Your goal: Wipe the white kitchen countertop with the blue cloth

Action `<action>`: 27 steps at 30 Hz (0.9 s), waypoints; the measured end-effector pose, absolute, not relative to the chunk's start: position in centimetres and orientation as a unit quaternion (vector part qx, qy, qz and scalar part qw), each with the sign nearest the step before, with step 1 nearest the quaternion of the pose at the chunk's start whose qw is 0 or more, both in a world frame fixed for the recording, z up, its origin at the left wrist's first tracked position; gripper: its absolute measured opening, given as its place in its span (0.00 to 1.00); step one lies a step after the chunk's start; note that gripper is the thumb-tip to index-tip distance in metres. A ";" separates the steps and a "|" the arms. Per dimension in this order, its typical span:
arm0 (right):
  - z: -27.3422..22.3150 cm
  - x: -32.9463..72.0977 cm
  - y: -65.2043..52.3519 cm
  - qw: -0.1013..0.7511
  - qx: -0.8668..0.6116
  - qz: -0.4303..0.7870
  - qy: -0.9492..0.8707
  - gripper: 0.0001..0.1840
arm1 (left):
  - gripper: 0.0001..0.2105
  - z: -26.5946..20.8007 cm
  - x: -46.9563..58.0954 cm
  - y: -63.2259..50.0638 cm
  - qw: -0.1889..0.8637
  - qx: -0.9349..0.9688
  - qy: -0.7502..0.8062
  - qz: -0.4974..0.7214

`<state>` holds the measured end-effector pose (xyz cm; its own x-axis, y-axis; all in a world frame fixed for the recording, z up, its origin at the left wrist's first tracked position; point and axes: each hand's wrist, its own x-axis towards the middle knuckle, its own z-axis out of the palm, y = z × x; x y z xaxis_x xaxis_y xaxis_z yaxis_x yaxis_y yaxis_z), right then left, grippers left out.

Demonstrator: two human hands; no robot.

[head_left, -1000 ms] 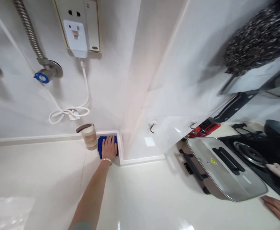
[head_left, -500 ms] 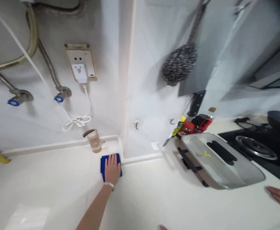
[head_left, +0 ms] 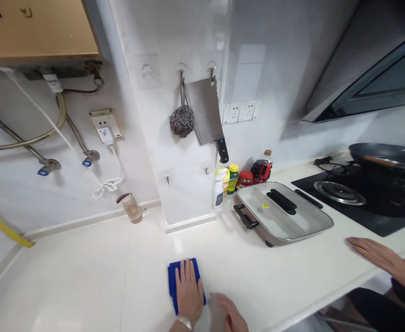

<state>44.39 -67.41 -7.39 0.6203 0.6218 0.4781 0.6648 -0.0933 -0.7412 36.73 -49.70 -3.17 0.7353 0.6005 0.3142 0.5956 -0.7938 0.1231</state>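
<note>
My left hand (head_left: 189, 290), with a silver bracelet at its wrist, lies flat on a folded blue cloth (head_left: 173, 287) on the white countertop (head_left: 85, 276). Its fingers are stretched out and point away from me, pressing the cloth down. To the right of it, at the bottom edge, my right hand (head_left: 233, 314) is partly in view. It holds nothing, its fingers loosely bent and apart, close to the counter. Whether it touches the surface I cannot tell.
A glass mug (head_left: 132, 208) stands by the wall. An electric pan with lid (head_left: 285, 214) sits before bottles and jars (head_left: 246, 179). A cleaver (head_left: 205, 110) and scourer (head_left: 182, 121) hang above. Another person's hand (head_left: 372, 252) rests near the cooktop (head_left: 378, 203).
My left hand and the cloth have come away from the wall corner, toward me. More of my right hand shows. The view has shifted, bringing the hanging cleaver into full view.
</note>
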 end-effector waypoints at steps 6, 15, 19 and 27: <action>-4.8 48.0 -68.0 0.519 -0.775 -0.081 -0.351 0.21 | 0.32 -2.4 41.7 -54.6 0.105 0.969 0.180 0.131; -2.3 47.0 -60.0 0.293 -0.788 -0.074 -0.536 0.28 | 0.25 -1.7 28.5 -43.7 0.053 0.907 0.370 0.194; -2.3 46.1 -58.1 0.217 -0.802 -0.014 -0.556 0.31 | 0.27 -1.0 25.1 -39.5 0.047 0.850 0.501 0.157; -1.0 51.6 -65.0 0.160 -0.761 -0.003 -0.629 0.34 | 0.28 0.4 31.0 -37.3 0.075 0.792 0.594 0.120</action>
<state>51.63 -65.04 -1.01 0.2082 0.9561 0.2062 0.9581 -0.1569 -0.2395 31.01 -37.34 0.43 0.2647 0.9590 0.1012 0.9229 -0.2824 0.2618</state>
